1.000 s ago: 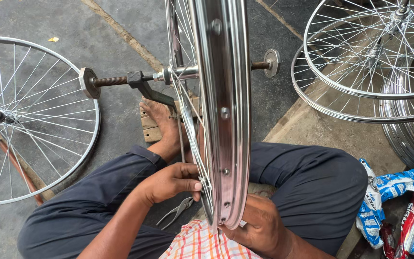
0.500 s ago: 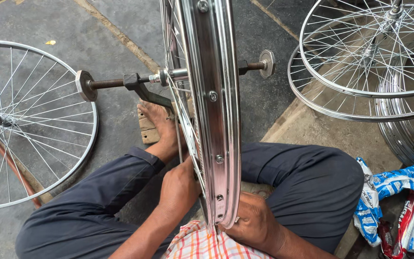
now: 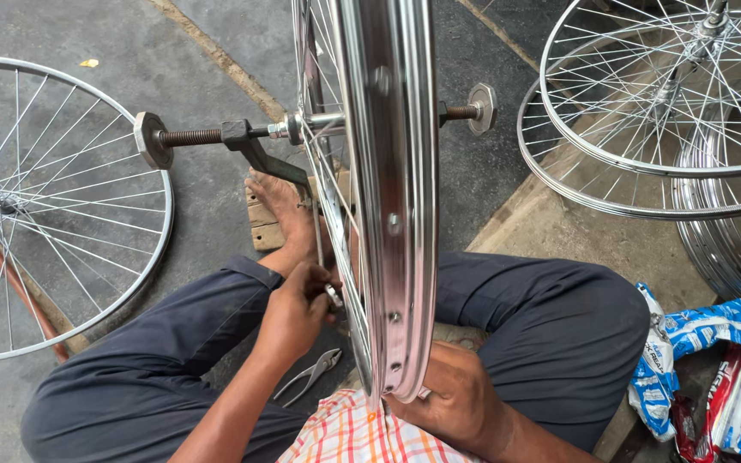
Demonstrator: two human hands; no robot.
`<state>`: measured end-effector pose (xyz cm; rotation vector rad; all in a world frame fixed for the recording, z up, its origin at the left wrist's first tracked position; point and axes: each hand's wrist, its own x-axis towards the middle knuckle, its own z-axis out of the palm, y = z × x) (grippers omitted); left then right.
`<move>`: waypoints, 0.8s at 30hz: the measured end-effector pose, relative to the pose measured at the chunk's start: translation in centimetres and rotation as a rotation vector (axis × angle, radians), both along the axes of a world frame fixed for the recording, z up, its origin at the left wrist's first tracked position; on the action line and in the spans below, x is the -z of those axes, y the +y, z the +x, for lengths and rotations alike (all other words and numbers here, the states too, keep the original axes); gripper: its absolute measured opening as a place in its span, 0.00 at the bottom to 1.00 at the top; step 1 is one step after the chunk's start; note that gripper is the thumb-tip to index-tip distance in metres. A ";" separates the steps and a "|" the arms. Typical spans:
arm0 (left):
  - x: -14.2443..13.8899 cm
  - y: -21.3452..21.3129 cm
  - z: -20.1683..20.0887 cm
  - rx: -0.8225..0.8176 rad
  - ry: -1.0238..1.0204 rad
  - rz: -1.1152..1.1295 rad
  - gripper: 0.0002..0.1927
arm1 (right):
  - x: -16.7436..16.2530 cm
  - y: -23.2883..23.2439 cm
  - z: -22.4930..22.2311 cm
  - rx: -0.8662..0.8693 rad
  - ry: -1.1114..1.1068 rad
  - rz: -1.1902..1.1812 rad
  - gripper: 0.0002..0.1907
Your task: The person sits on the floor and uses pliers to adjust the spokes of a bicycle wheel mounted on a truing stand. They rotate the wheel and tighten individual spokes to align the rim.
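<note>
Left hand (image 3: 293, 313) pinches a small spoke tool (image 3: 334, 297) among the spokes, right hand (image 3: 448, 399) clamps the upright rim (image 3: 392, 223) on its axle stand (image 3: 242, 146) — one slip risks a rounded nipple or nipped fingers.

Shiny silver rim (image 3: 392, 197) with silver spokes, same silver on the wheel (image 3: 53, 206) lying on grey concrete floor (image 3: 216, 51). Trousers (image 3: 542, 334) dark navy; shirt (image 3: 345, 437) checked orange, white and blue. Plastic packets (image 3: 696, 343) blue-white with red; threaded axle (image 3: 190, 137) rusty brown.
</note>
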<state>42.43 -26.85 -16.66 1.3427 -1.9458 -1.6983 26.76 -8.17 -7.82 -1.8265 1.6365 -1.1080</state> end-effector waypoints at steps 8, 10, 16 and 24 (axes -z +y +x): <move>0.6 0.1 -2.0 0.152 0.069 -0.292 0.15 | -2.0 -0.2 0.1 0.024 -0.037 -0.019 0.11; 0.6 0.3 -2.1 0.152 0.080 -0.347 0.14 | -2.0 0.0 0.1 0.029 -0.042 0.001 0.11; 0.8 0.2 -2.2 0.131 -0.021 -0.352 0.11 | -1.5 0.1 0.2 0.042 -0.070 0.037 0.10; 0.2 -1.9 -1.3 0.362 0.027 -0.001 0.16 | -2.3 0.1 0.2 0.032 -0.111 0.011 0.10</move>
